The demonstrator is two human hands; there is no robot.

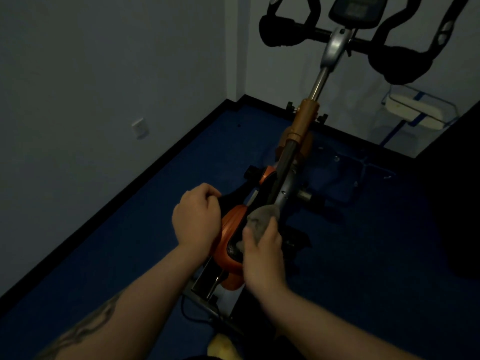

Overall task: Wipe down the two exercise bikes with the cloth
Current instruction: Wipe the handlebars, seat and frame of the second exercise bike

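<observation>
**Hands wiping an orange exercise bike in a dim room**

Dark blue carpet (124, 255) covers the floor of a dim room, edged by a black skirting board (145, 175) under pale grey walls. Two bare forearms reach forward from the bottom of the view; the left one carries a dark tattoo.

The right hand (262, 255) has its fingers curled round a bunched grey cloth (262, 219), pressing it against the frame of an exercise bike (293, 141). The cloth sits at the fingertips, on the far side of the hand, where the orange plastic housing (231, 229) meets the grey metal column. The left hand (196, 219) lies just to the left of the cloth, fingers curled in a loose fist over the outer edge of the orange housing; whether it actually clasps the housing or only rests against it cannot be told.

Beyond the cloth, the bike's column rises away from the hands: a dark stretch, then an orange sleeve, then a silver post (319, 81). Farther still, at the top of the view, black padded handlebars (283, 32) spread to both sides, with a dark console (355, 11) between them.

Far to the right of the grip, near the wall, stands a clear plastic bin (420, 107). A wall socket (140, 127) sits on the left wall.
</observation>
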